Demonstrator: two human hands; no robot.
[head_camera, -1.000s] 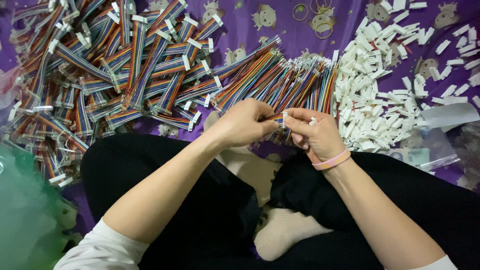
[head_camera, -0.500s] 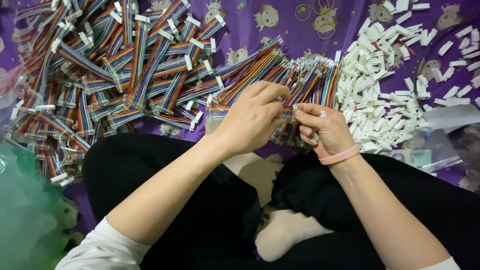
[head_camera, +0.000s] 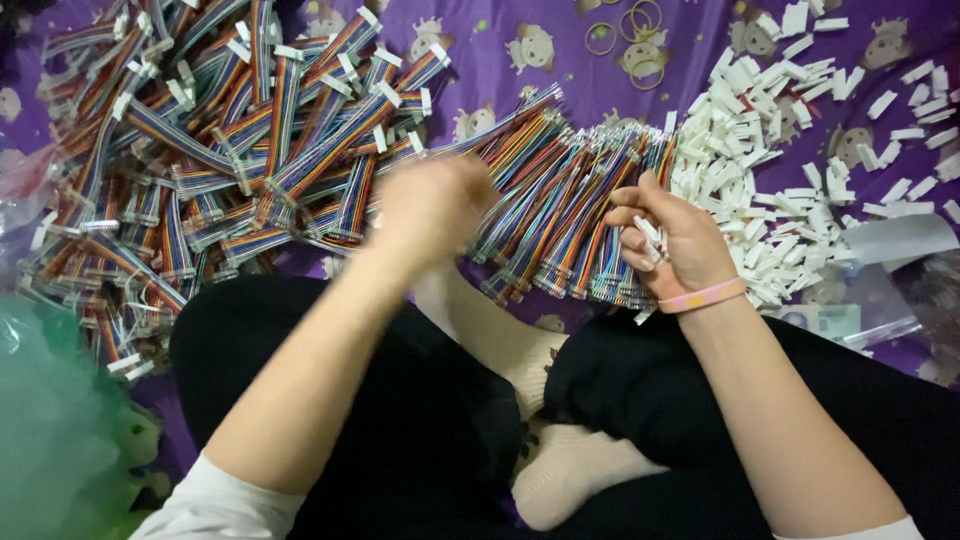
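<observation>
My left hand (head_camera: 432, 205) is blurred by motion above the near edge of a heap of finished rainbow ribbon cables (head_camera: 250, 150) with white plugs; what it holds cannot be made out. My right hand (head_camera: 672, 245), with a pink band at the wrist, is curled around small white plastic connector housings (head_camera: 648, 232). It hovers over a fan of loose multicoloured wires (head_camera: 570, 200) lying between the two hands. My crossed legs in black trousers and white socks fill the foreground.
A pile of loose white connector housings (head_camera: 790, 150) lies at the right on the purple patterned cloth (head_camera: 520, 30). Several rubber bands (head_camera: 630, 40) sit at the top. A green plastic bag (head_camera: 50, 430) is at the lower left, clear plastic bags (head_camera: 880, 300) at the right.
The hands were together over the loose wires. My left hand has since swung left toward the finished cables, while my right hand stayed put and curled around the connectors.
</observation>
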